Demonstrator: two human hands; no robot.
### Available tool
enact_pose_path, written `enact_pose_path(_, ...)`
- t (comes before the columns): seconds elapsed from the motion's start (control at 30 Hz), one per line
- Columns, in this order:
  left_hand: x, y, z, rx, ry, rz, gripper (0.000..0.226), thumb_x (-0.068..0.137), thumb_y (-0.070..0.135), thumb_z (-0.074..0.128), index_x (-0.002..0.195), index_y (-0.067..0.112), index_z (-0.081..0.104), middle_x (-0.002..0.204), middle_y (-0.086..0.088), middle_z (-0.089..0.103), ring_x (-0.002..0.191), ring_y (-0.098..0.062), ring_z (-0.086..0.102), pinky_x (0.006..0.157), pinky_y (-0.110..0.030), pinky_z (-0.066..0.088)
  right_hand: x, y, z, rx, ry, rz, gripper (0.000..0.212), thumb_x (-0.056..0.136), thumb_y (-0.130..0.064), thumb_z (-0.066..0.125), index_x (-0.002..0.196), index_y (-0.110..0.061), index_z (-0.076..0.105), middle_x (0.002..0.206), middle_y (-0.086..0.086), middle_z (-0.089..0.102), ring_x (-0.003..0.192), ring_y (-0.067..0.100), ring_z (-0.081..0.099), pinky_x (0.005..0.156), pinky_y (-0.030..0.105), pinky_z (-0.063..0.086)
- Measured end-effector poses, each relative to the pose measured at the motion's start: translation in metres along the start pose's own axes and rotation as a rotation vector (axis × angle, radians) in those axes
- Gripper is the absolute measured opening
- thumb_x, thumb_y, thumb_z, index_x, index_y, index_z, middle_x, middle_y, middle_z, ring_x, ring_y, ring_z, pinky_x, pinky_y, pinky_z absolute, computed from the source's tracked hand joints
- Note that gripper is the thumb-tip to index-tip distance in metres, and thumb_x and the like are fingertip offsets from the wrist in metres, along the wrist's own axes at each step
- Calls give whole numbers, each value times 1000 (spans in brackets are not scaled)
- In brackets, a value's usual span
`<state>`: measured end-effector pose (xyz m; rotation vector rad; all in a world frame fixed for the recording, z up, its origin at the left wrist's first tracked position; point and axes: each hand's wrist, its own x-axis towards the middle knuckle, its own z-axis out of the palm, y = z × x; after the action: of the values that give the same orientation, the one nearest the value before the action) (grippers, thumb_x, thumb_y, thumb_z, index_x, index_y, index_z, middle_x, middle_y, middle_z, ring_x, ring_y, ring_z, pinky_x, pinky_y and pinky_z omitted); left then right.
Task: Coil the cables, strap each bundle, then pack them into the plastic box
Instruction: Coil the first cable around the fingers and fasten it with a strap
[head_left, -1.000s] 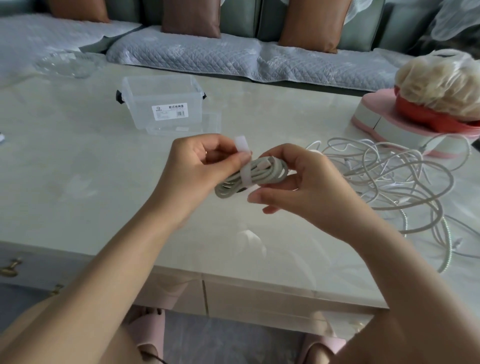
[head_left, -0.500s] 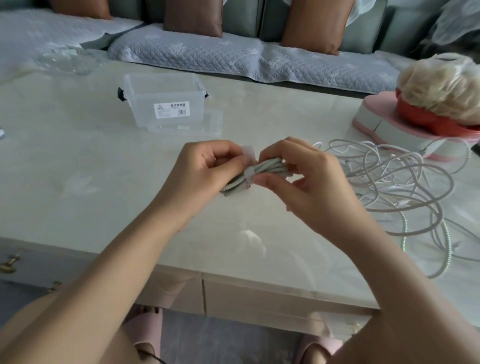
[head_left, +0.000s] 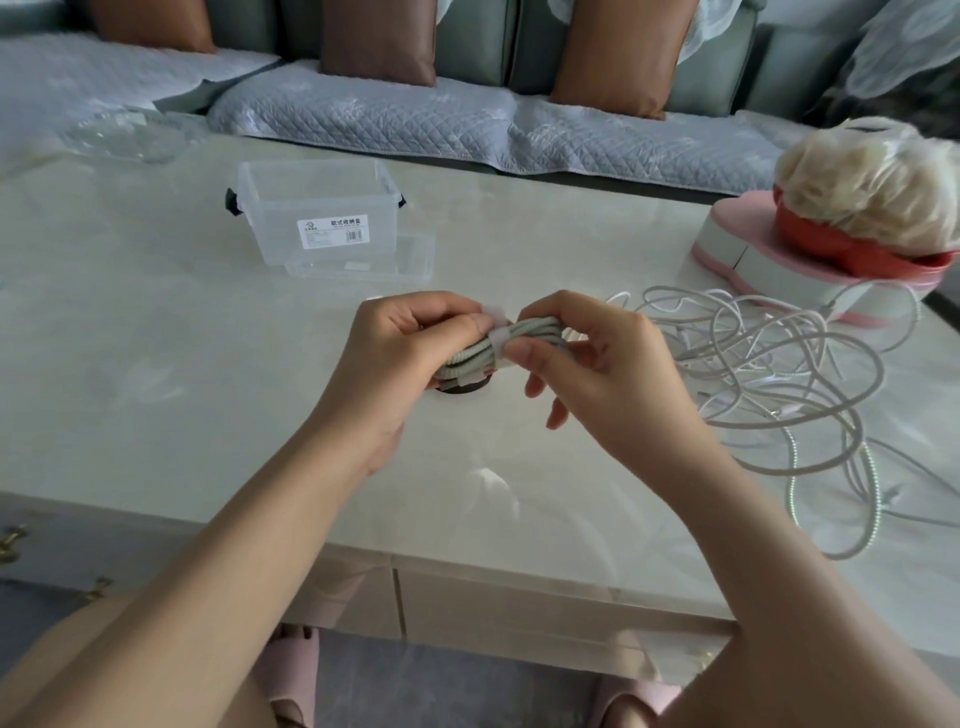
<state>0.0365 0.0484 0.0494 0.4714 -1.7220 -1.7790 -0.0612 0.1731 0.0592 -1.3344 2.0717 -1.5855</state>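
Observation:
A coiled grey-green cable bundle hangs just above the table's middle, held between both hands. A white strap wraps around it. My left hand grips the bundle's left part, thumb on the strap's end. My right hand pinches the strap and the bundle's right part between thumb and forefinger. A clear plastic box with a white label stands open at the back, its lid lying against its front. A tangle of loose white cables lies to the right.
A pink and white stand carrying a red bowl with a bagged pale bundle sits at the back right. A glass dish is at the back left. A sofa with cushions runs behind the table.
The strap's free end, which stood up a second ago, now lies wrapped down around the bundle. Both hands have closed in on it and the bundle has dropped slightly toward the table.

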Motion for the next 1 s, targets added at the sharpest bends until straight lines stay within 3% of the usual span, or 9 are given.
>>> enact_pose_path(0.17,-2,1,-1,101,-108,61,26,70,37,75,82,14,75,91,-28,67,80,-37,65,83,-50,52,3,4,-4,62,7,88,6,86,-14,67,81,-12,66,67,7,63,56,17,63,44,27,50)
enact_pose_path(0.23,-2,1,-1,188,-132,141,23,66,34,81,82,19,75,88,-22,69,76,-30,64,76,-42,54,4,5,-6,97,-8,124,6,87,-14,67,81,-14,67,68,5,63,57,20,64,45,28,49)
enact_pose_path(0.33,-3,0,0,242,-70,212,24,63,31,78,83,18,74,82,-5,73,76,-32,67,70,-38,54,5,7,-4,107,-44,157,7,88,-14,65,84,-9,68,68,4,60,55,20,63,44,26,48)
enact_pose_path(0.5,-3,-2,-2,252,-35,277,13,73,17,78,84,13,74,77,-5,72,69,-23,69,65,-34,59,6,6,-3,115,-154,196,22,99,-11,45,88,-1,61,73,9,54,54,21,58,38,26,43)
enact_pose_path(0.63,-3,-2,-4,212,-38,269,8,76,10,73,83,12,73,74,-2,71,67,-15,69,61,-26,58,4,1,-7,165,-208,219,29,99,-3,33,114,-1,58,78,10,56,57,23,57,39,28,42)
enact_pose_path(0.73,-6,-3,-5,238,-88,258,5,77,9,72,80,13,72,69,1,69,62,-9,66,54,-21,55,1,2,-4,143,-203,265,45,98,-3,33,141,-14,39,77,13,57,58,22,58,43,32,45)
enact_pose_path(0.8,-9,-6,-6,286,-154,255,7,78,6,71,79,13,72,70,4,68,62,-8,65,51,-21,53,-1,2,-3,113,-230,260,50,98,-2,32,146,-18,31,78,17,58,60,23,58,46,33,47)
enact_pose_path(0.9,-13,-7,-12,330,-195,270,1,79,9,71,79,9,72,72,-6,68,62,-12,64,48,-21,51,-2,0,1,98,-296,255,50,99,-2,32,144,-22,30,82,18,59,60,22,59,48,33,50)
enact_pose_path(1.0,-13,-12,-21,331,-106,283,4,75,15,72,77,12,72,74,-8,70,63,-12,65,50,-22,53,-1,5,8,46,-274,287,46,98,-12,42,141,-24,31,92,8,63,67,22,66,54,35,55)
